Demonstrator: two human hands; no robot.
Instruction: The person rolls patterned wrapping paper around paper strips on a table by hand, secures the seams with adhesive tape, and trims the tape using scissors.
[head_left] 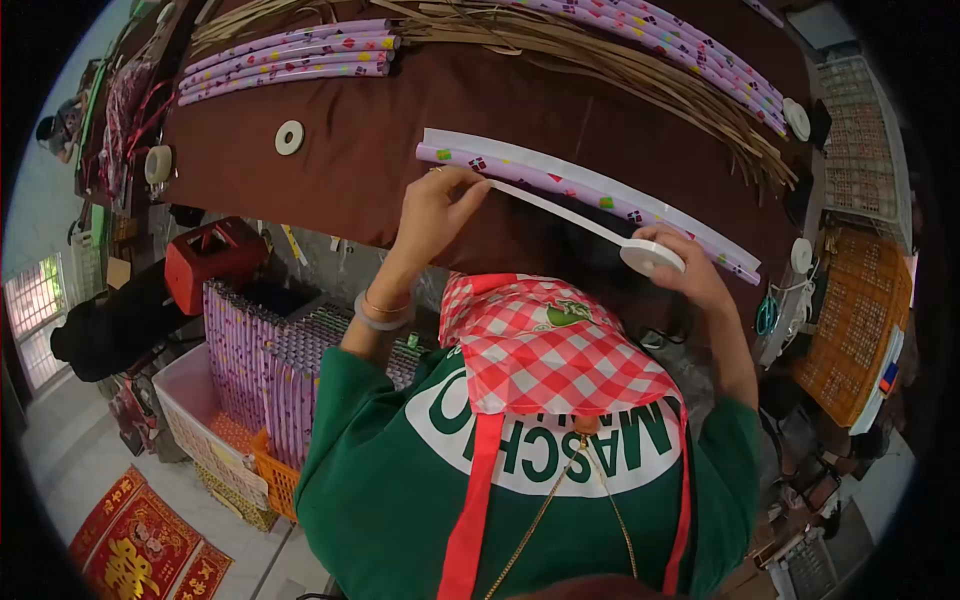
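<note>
A roll of lilac patterned wrapping paper (555,186) lies across the table in front of me, its white inner side showing along a loose flap at the far edge. My left hand (437,212) is closed near the left part of this paper, pinching the end of a white tape strip (560,212). The strip runs taut to a white tape roll (652,257), which my right hand (690,268) grips beside the paper's near edge. Whether the strip touches the paper at my left fingertips, I cannot tell.
Finished-looking lilac rolls (290,62) and long brown strips (600,68) lie at the table's back. A loose tape roll (289,138) sits at left, teal scissors (767,314) at right. Below left stand a red container (214,265) and a bin (185,415) of patterned rolls.
</note>
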